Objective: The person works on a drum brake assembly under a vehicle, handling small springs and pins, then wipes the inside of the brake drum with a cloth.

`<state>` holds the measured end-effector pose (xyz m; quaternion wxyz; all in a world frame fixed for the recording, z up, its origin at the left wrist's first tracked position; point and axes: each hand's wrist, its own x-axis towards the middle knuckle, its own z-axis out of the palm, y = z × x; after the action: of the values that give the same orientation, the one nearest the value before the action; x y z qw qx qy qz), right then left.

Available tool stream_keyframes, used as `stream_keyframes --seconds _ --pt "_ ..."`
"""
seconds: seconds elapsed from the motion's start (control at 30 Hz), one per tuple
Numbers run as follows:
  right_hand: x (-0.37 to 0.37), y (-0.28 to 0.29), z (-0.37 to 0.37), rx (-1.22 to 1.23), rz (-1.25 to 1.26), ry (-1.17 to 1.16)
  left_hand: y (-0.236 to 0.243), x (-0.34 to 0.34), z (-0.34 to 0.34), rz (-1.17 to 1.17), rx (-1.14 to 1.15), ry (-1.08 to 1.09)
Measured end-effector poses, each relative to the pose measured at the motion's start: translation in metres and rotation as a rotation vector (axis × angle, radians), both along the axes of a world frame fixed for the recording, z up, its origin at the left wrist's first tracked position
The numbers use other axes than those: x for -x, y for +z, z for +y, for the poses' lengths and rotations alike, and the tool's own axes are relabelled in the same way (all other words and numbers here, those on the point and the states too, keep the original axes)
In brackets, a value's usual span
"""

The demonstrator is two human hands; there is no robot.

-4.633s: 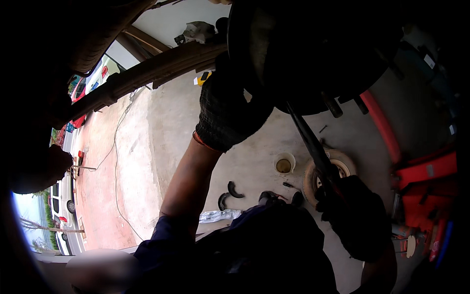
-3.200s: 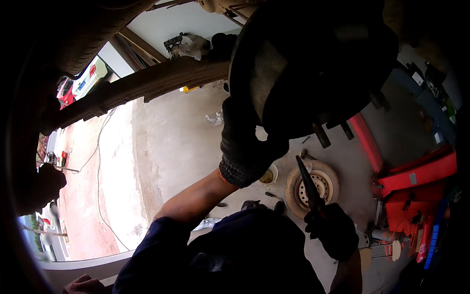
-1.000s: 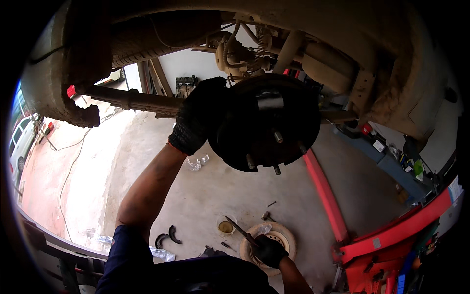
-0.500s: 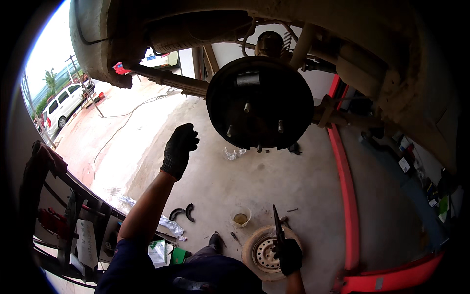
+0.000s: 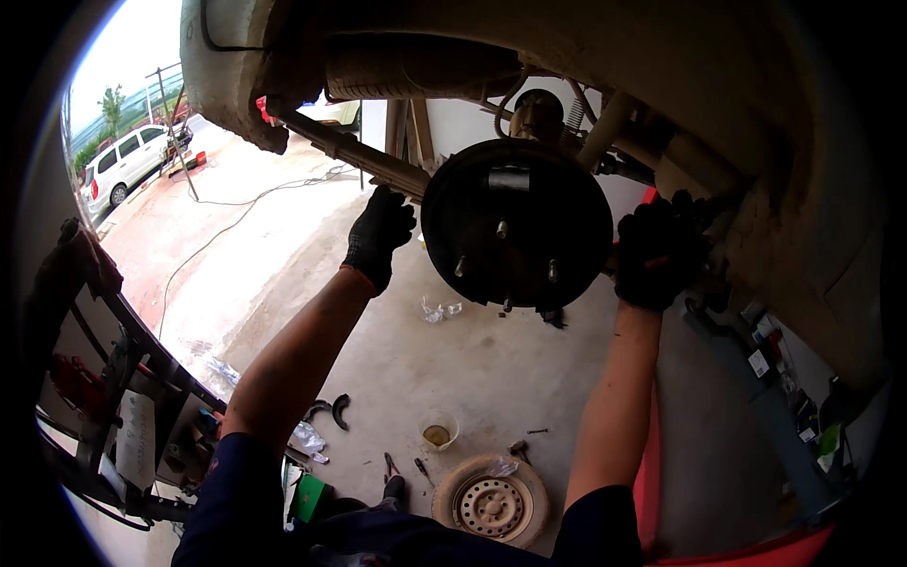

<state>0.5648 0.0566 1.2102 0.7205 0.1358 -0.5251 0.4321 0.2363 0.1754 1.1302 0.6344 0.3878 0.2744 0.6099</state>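
A black brake drum (image 5: 576, 217) with wheel studs hangs in front of me under the raised vehicle. My left hand (image 5: 378, 236), in a black glove, is up at the drum's left side, just below the leaf spring (image 5: 350, 151). Its fingers are curled in, and whatever they may hold is hidden. My right hand (image 5: 658, 250), also in a black glove, has risen to the drum's right side, close to the dark suspension parts. Its fingers look closed, but they merge with the shadow, so any tool in them cannot be made out.
On the floor lie a wheel with tire (image 5: 491, 501), a hammer (image 5: 517, 449), red-handled pliers (image 5: 389, 465), a plastic tub of liquid (image 5: 440, 433) and curved brake shoes (image 5: 340, 412). A red lift arm (image 5: 648, 472) runs along the right; a metal rack (image 5: 132, 425) stands left.
My right hand has risen from above the wheel to the drum's right side; the dark pointed tool it held is no longer visible. My left hand is slightly higher and nearer the leaf spring.
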Motion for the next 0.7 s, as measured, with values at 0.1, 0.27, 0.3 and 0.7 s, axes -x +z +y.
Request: stream_keyframes --seconds 0.1,0.27,0.3,0.7 --pt "0.019 0.005 0.023 -0.047 -0.06 -0.039 0.012 -0.054 0.0 -0.229 -0.116 0.044" --pt "-0.015 -0.003 0.013 0.212 0.013 -0.011 0.012 -0.06 -0.005 -0.333 -0.117 -0.09" --pt "0.001 -0.002 0.014 0.185 0.061 0.055 0.004 -0.053 0.003 -0.325 -0.112 -0.078" --pt "0.013 0.002 0.028 0.047 -0.099 0.171 -0.01 -0.058 0.02 -0.223 -0.27 0.012"
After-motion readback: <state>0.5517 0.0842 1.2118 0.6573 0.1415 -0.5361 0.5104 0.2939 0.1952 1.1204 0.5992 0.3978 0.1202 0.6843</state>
